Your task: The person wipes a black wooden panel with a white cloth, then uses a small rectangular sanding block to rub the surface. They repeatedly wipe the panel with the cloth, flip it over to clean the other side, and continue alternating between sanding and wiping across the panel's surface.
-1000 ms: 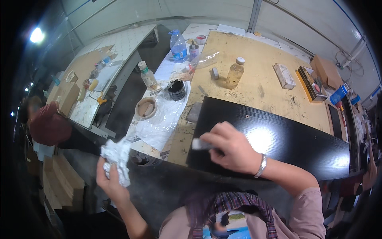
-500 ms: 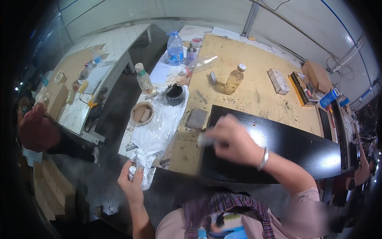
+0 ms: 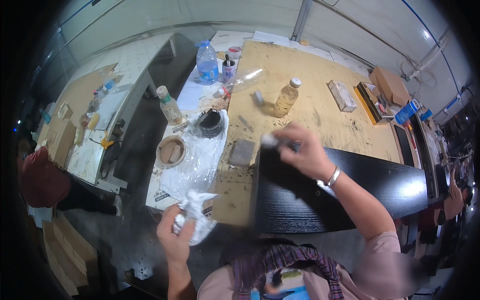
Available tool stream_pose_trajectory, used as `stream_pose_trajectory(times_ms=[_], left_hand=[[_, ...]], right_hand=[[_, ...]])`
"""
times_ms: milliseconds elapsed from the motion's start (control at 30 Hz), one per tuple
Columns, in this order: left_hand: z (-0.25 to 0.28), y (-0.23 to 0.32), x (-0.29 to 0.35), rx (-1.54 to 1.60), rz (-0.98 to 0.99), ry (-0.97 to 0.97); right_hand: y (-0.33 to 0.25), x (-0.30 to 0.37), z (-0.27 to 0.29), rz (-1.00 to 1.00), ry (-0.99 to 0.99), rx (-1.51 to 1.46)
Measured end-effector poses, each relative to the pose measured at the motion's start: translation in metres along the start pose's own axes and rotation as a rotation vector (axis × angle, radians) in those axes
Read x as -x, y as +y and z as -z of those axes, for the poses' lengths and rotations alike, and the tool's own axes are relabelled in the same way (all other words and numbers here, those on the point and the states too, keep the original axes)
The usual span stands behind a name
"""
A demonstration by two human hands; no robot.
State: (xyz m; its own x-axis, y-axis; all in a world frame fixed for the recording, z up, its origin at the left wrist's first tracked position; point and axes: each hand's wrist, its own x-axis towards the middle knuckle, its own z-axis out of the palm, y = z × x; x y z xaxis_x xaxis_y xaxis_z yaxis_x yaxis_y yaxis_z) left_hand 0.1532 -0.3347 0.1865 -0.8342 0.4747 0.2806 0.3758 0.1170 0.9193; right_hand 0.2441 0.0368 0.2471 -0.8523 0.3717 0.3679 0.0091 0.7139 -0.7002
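In my left hand (image 3: pixel 175 232) is a crumpled white cloth or sheet (image 3: pixel 197 207), gripped between thumb and fingers off the table's near edge. My right hand (image 3: pixel 306 152), a silver bangle at its wrist, is above the far left part of a black wood-grain board (image 3: pixel 345 195). Its fingers are closed on a small whitish piece (image 3: pixel 270 140), too blurred to name. Left of the board lies a flat grey-brown block (image 3: pixel 242 152). Beyond my right hand stands a clear bottle of yellowish liquid (image 3: pixel 286 98) with a white cap.
White plastic sheeting (image 3: pixel 192 165) at the left carries a dark open tub (image 3: pixel 210 125); a round brown container (image 3: pixel 171 152) stands beside it. Farther back are a white-capped bottle (image 3: pixel 169 106) and a blue-tinted water jug (image 3: pixel 207 63). Another person (image 3: pixel 45 177) is at the left table.
My right hand has moved away from me, farther over the table, with the whitish piece. My left hand has shifted right, carrying the white crumpled cloth or sheet. The view has turned slightly.
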Motion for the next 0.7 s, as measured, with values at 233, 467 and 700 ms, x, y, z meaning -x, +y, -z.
stream_pose_trajectory(times_ms=[233, 467, 700], left_hand=[[-0.094, 0.06, -0.053, -0.292, -0.493, -0.695], [-0.134, 0.055, -0.114, -0.447, -0.537, -0.514], [-0.124, 0.06, -0.094, -0.502, -0.528, -0.473]], right_hand=[[0.077, 0.008, 0.015, -0.499, 0.356, -0.175], [0.065, 0.005, 0.012, -0.527, 0.343, -0.199], [0.056, 0.005, 0.013, -0.504, 0.307, -0.203]])
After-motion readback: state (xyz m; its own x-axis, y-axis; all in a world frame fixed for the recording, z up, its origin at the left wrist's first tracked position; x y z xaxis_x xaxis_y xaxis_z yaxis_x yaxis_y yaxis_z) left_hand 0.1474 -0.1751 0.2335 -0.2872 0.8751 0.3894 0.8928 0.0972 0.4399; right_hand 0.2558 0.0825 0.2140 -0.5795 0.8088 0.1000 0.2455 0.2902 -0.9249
